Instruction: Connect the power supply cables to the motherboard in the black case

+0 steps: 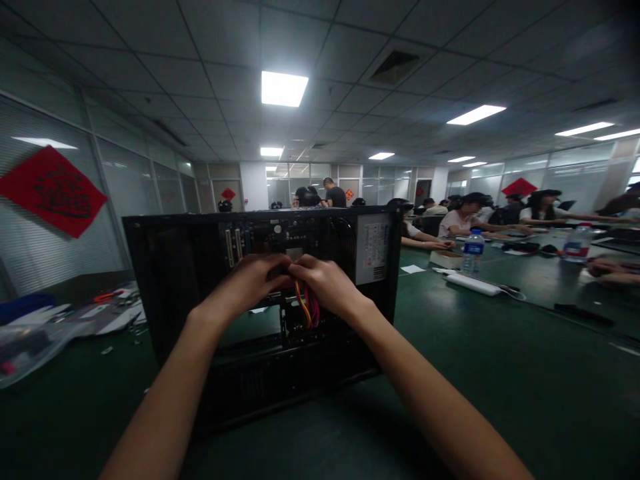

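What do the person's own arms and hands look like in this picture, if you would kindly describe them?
The left hand and right hand are bare, without gloves. The left forearm and right forearm show no sleeves, watch or bracelet. Rings or other fine details are too dim and blurred to make out.

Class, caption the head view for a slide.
Left hand and right hand close together by coloured cables at an open black computer case on a green table.
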Demonstrator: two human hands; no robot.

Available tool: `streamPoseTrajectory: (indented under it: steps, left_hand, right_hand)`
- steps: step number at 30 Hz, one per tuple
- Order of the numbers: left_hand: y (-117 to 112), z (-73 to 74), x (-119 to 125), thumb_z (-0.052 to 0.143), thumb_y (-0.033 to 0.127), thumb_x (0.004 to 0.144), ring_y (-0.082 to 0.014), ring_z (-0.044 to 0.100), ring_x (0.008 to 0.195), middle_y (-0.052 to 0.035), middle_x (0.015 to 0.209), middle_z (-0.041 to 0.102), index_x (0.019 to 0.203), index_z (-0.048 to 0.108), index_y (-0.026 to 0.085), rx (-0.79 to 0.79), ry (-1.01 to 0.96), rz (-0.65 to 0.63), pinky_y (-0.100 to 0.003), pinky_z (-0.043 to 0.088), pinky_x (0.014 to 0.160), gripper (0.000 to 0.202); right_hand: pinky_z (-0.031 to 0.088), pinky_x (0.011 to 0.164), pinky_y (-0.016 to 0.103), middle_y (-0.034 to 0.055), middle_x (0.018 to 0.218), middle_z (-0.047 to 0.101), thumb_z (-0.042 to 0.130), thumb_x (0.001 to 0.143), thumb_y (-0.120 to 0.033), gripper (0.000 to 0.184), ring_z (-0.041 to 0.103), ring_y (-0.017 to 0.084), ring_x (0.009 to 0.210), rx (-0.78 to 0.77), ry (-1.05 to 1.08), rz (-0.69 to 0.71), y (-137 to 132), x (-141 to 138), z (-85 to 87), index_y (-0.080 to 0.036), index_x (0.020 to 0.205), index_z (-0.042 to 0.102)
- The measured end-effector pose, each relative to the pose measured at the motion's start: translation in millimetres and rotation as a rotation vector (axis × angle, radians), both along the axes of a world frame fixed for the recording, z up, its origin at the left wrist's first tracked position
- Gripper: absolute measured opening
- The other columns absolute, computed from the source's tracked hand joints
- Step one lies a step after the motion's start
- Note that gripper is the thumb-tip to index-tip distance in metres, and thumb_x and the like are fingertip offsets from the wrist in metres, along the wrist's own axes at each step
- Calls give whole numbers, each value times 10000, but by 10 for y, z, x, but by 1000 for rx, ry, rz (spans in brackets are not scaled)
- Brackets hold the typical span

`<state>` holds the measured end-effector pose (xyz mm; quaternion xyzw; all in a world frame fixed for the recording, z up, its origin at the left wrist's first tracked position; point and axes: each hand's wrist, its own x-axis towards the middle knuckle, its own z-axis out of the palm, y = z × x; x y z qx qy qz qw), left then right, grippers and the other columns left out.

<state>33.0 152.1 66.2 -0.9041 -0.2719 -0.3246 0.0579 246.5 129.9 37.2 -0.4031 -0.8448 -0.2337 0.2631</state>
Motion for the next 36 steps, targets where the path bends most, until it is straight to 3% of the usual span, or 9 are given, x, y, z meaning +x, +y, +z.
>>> streamPoseTrajectory:
  steps: [7, 14, 22, 30, 36]
  left_hand:
    - [177, -127, 64, 660, 256, 937, -170, 724, 868, -7, 932, 777, 1002, 752, 219, -128, 141, 140, -247, 477, 761, 119]
    - [261, -320, 143, 627, 244, 951, -208, 714, 954, -64, 1029, 767, 1018, 745, 189, -125, 238, 179, -282, 483, 816, 147]
    - [288, -441, 150, 671, 166, 899, -184, 716, 927, -53, 981, 765, 914, 739, 177, -152, 181, 157, -261, 487, 805, 71]
    - [438, -631, 52, 721, 153, 841, -192, 726, 935, -50, 986, 780, 972, 748, 180, -156, 83, 224, -272, 518, 820, 136]
    - [446, -706, 96, 705, 122, 847, -187, 722, 911, -65, 949, 771, 903, 748, 160, -134, 112, 234, -268, 522, 815, 80]
  right_hand:
    - [473, 725, 278, 94, 1160, 689, 485, 1048, -190, 326, 710, 208, 915, -179, -36, -34, 66, 1, -109, -208, 1323, 658]
    - [474, 857, 279, 104, 1198, 702, 538, 1028, -218, 300, 678, 215, 1080, -286, 1, 12, 310, 56, -324, -193, 1273, 708]
    - [469, 869, 270, 105, 1166, 717, 526, 1030, -225, 271, 675, 195, 1060, -332, 39, 45, 411, 61, -418, -170, 1187, 739]
    - [495, 828, 314, 118, 1155, 706, 503, 1026, -266, 285, 698, 246, 1037, -374, -97, -66, 446, 223, -531, -160, 1140, 743]
    - [515, 859, 326, 141, 1248, 678, 487, 1007, -205, 314, 696, 269, 1078, -428, -132, -108, 446, 211, -547, -166, 1178, 748]
